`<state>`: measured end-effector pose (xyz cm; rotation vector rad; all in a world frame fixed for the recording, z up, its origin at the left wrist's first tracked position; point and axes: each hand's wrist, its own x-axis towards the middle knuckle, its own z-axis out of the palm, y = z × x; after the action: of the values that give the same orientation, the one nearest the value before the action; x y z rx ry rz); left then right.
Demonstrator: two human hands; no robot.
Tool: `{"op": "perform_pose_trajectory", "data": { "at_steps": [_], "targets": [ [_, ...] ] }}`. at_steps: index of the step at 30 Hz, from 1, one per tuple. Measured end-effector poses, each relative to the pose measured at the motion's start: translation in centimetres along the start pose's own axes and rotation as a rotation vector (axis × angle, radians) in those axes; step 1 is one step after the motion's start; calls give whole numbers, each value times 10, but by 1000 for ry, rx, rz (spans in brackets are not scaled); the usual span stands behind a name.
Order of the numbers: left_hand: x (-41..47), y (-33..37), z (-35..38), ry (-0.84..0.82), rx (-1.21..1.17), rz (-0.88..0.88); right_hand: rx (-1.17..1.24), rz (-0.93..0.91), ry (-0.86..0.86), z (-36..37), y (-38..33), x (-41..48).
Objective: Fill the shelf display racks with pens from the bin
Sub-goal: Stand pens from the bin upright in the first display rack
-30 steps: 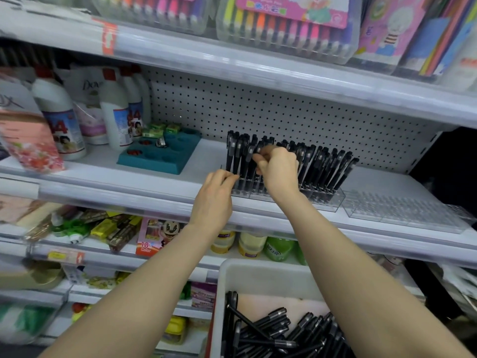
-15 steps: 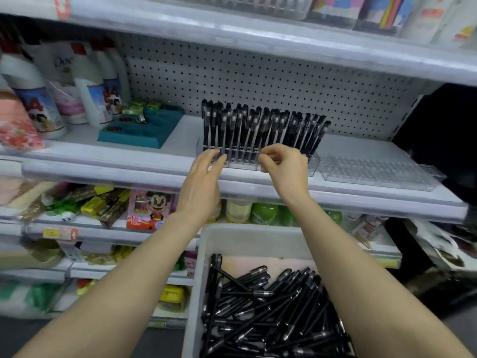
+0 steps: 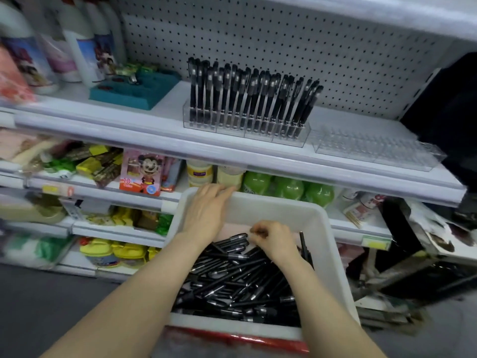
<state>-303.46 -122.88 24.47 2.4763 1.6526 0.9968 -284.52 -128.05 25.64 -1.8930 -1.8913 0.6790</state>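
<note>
Right hand [image 3: 276, 245] curls over the loose black pens [image 3: 232, 282] in the white bin [image 3: 333, 254], seemingly pinching one; left hand [image 3: 206, 213] lies flat-fingered at its far rim. Picking up is in hand. Beyond, the filled pen rack [image 3: 245, 125] looks full, so the next move probably calls for lifting pens to the empty clear rack [image 3: 374, 151] beside it.

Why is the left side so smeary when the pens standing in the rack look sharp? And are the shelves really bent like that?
Head view: the bottles at left are smeared, probably by head movement; the racked pens near centre look fairly crisp. Head view: the shelf edge bows because the lens is wide-angle.
</note>
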Motion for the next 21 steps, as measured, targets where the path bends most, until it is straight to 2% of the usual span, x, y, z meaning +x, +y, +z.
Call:
{"op": "perform_pose_trajectory", "data": {
  "at_steps": [2,5,10,13,17,21],
  "targets": [
    [0,2,1,18,16,4,-45,-2,-77,2,3,0],
    [0,0,5,32,23,21,-207,-20,-58,4,5,3],
    [0,-1,4,-7,32,-8,-385,94,-59,6,13,7],
    [1,-1,6,16,28,-6,-357,110,-42,7,14,6],
    [1,-4,5,18,44,5,-170,131,-56,9,11,7],
    [1,-3,6,14,51,13,-238,91,-75,12,7,6]
  ]
}}
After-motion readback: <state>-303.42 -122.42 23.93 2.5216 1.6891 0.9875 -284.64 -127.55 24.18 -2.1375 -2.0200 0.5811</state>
